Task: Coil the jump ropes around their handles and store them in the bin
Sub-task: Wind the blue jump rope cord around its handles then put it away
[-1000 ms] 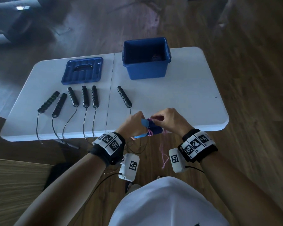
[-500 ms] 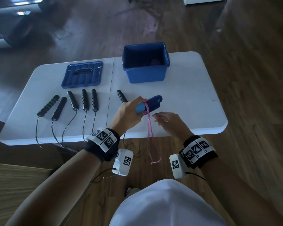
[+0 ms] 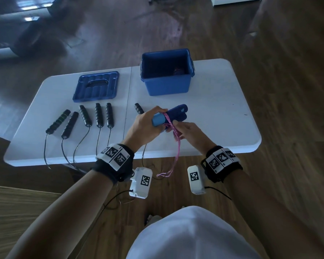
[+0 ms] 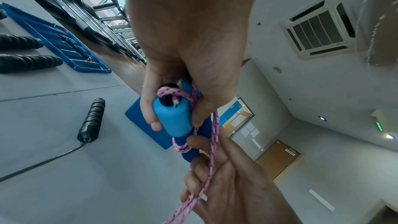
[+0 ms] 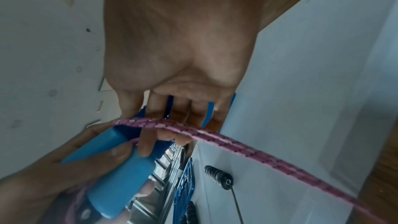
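Observation:
My left hand point(image 3: 148, 124) grips a pair of blue jump-rope handles point(image 3: 176, 114) held together above the table's front edge; the light blue end point(image 4: 173, 117) shows between thumb and fingers. A doubled pink rope point(image 3: 173, 152) runs from the handles and hangs in a loop below the table edge. My right hand point(image 3: 190, 132) pinches that pink rope point(image 5: 193, 129) just beside the handles. The open blue bin point(image 3: 166, 85) stands at the back of the table, with something dark inside.
Several black jump-rope handles point(image 3: 98, 114) lie in a row on the white table point(image 3: 223, 109), their thin black cords trailing over the front edge. One more black handle point(image 3: 138, 108) lies behind my left hand. The blue bin lid point(image 3: 96, 86) lies back left.
The left hand raised the blue handles from the table edge to above the table. The right hand let go, dropped along the pink rope, then came back up beside the handles.

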